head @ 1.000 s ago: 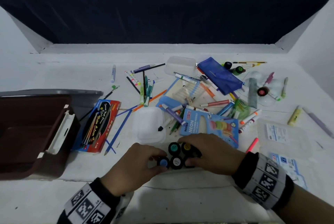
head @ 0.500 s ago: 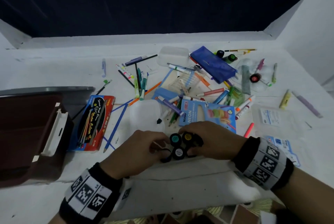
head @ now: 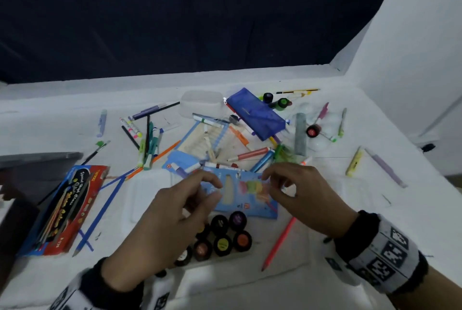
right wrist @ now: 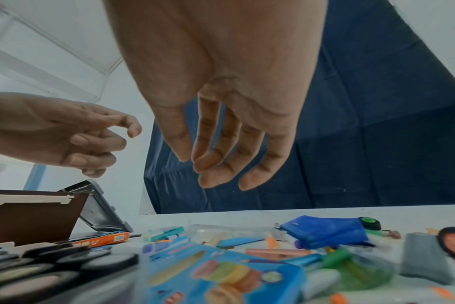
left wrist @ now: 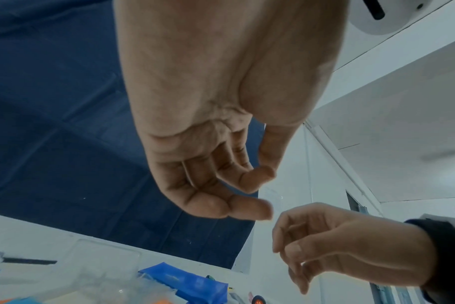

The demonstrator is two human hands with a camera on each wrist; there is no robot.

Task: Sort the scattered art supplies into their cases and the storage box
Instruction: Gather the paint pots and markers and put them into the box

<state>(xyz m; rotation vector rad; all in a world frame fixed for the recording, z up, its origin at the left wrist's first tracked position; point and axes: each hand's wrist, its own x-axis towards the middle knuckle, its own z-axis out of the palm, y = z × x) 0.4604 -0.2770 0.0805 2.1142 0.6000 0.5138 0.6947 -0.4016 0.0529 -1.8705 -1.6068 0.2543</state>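
Several black paint pots [head: 222,237] with coloured lids stand packed together in a clear plastic tray [head: 306,258] near the table's front edge. My left hand [head: 212,188] hovers above them with loosely curled fingers and holds nothing; the left wrist view shows its palm [left wrist: 257,191] bare. My right hand [head: 271,184] hangs beside it over the light blue neon pencil box [head: 250,201], fingers relaxed and holding nothing, as the right wrist view [right wrist: 195,164] confirms. Neither hand touches anything.
A brown storage box [right wrist: 31,218] stands open at the left, with a red pencil box [head: 67,207] beside it. A blue pouch [head: 257,114], a clear case [head: 200,104] and several loose markers and pencils lie across the back. A coral pencil [head: 280,242] lies in the tray.
Both hands have let go of the paint pots and risen away from me, over the neon box. The pots now stand uncovered in the tray.
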